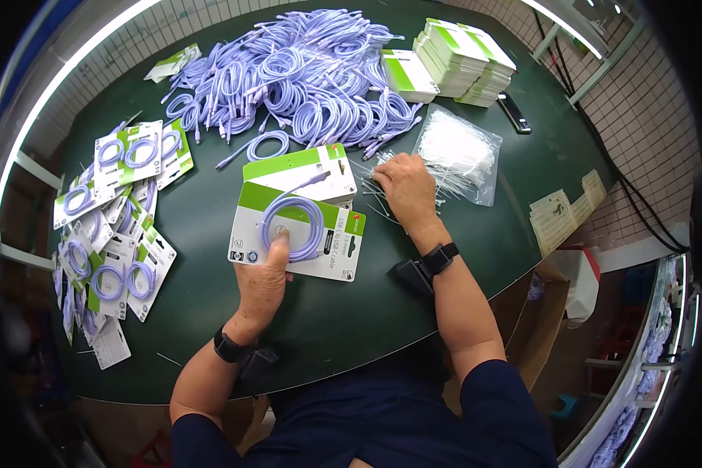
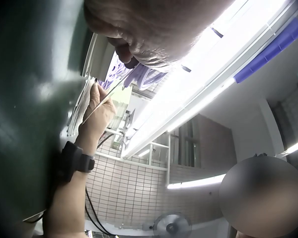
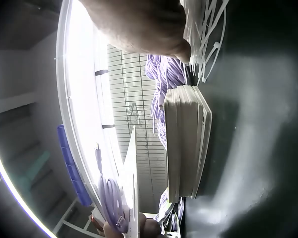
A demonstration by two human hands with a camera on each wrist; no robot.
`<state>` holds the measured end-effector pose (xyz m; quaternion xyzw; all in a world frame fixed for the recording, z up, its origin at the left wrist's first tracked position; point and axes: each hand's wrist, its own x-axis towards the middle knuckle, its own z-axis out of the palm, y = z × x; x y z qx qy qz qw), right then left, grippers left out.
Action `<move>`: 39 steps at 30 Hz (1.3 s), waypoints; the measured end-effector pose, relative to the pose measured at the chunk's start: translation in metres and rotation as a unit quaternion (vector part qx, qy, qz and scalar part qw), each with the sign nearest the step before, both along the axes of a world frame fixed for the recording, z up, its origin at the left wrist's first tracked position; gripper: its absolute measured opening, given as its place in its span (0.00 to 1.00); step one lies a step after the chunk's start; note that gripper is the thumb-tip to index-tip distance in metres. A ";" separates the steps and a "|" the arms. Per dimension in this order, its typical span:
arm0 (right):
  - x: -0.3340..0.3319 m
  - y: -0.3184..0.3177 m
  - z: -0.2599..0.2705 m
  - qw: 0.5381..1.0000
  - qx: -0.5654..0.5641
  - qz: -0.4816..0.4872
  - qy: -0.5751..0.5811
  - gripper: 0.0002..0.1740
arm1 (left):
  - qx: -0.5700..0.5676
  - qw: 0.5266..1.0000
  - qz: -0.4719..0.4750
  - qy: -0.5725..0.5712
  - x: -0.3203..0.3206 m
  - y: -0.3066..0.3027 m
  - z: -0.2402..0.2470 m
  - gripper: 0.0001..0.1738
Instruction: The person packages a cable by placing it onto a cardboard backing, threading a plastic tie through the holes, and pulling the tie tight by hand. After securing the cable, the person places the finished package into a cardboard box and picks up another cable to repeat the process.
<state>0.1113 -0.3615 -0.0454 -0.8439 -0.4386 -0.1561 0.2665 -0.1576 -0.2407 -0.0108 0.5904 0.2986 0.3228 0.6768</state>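
Note:
In the head view my left hand [image 1: 264, 285] pinches a green and white card [image 1: 339, 261] with a coiled lilac cable [image 1: 317, 226] on its face, the thumb over the coil. Behind that card lies a stack of cards [image 1: 335, 168]. My right hand [image 1: 409, 189] has its fingers bent down at the white cable ties [image 1: 382, 204] beside an open plastic bag of ties [image 1: 456, 152]; whether a tie is between the fingertips cannot be told. In the right wrist view the ties [image 3: 208, 39] are next to the right hand [image 3: 144, 25].
A large heap of lilac cables [image 1: 288, 70] covers the back. Bundled card stacks [image 1: 460, 62] and a dark phone-like object [image 1: 514, 113] are at the back right. Cards with cables [image 1: 108, 281] are piled at the left. Paper sheets [image 1: 561, 214] lie at the right edge.

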 end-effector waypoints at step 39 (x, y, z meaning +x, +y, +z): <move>0.008 0.014 -0.018 0.991 0.086 0.009 0.098 0.04 | 0.020 0.999 -0.027 -0.026 -0.004 0.058 -0.063 0.22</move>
